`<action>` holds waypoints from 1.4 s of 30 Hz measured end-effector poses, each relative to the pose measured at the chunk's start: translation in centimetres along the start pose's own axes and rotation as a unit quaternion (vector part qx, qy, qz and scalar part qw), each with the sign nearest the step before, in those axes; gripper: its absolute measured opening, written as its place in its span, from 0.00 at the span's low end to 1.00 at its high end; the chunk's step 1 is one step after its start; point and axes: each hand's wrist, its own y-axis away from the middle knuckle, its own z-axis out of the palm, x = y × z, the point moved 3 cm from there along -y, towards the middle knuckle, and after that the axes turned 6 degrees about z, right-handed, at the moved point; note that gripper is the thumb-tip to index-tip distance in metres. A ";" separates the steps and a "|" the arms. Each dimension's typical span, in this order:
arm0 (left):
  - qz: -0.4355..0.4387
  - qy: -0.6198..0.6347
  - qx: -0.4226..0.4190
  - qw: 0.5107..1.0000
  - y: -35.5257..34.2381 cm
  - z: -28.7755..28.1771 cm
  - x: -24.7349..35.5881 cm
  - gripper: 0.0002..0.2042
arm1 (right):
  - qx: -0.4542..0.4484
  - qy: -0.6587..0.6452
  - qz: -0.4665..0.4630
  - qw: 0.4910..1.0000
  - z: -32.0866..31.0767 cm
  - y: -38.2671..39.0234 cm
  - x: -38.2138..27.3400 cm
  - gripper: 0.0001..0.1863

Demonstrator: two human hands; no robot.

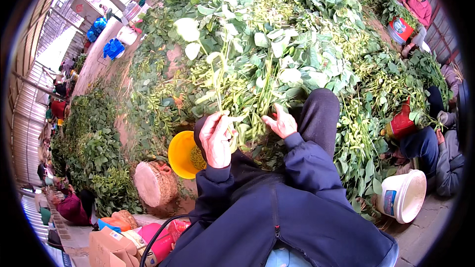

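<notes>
My left hand (217, 138) is closed around the stems of an uprooted bean plant (217, 81), whose pale leaves stand up above the fingers. Beside it, my right hand (283, 123) has its thumb and forefinger apart, close to green pods and stems between the two hands. No object shows in its fingers. A yellow bucket (177, 154) stands left of my left wrist, with green pods inside. In front of my knees spreads a large heap of leafy bean plants (316, 39) with many pods on them.
A round woven stool (149, 184) sits left of the bucket. Cardboard boxes (111, 247) lie at lower left. A white bucket (403, 195) tilts at right, near a seated person (448, 153) and a red container (400, 123). Another person (418, 5) works at far right.
</notes>
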 end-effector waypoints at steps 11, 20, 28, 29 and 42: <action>-0.190 0.051 -0.108 0.974 0.8 0.5 -7.0 0.13 | -0.175 -0.385 -0.052 0.904 -6.4 4.5 -8.1 0.08; -0.193 0.141 -0.098 0.966 1.9 -2.1 -9.1 0.17 | -0.236 -0.530 0.107 0.807 -5.4 4.9 -8.3 0.06; -0.171 0.105 -0.030 0.979 1.4 -3.0 -9.4 0.07 | -0.233 -0.451 0.035 0.861 -3.9 5.3 -9.4 0.07; -0.182 0.125 -0.030 0.975 1.1 -3.1 -9.3 0.07 | -0.244 -0.415 0.017 0.877 -3.9 5.2 -9.3 0.08; -0.167 0.089 -0.027 0.982 0.6 -4.1 -9.3 0.05 | -0.278 -0.326 -0.115 0.896 -4.0 5.3 -9.0 0.15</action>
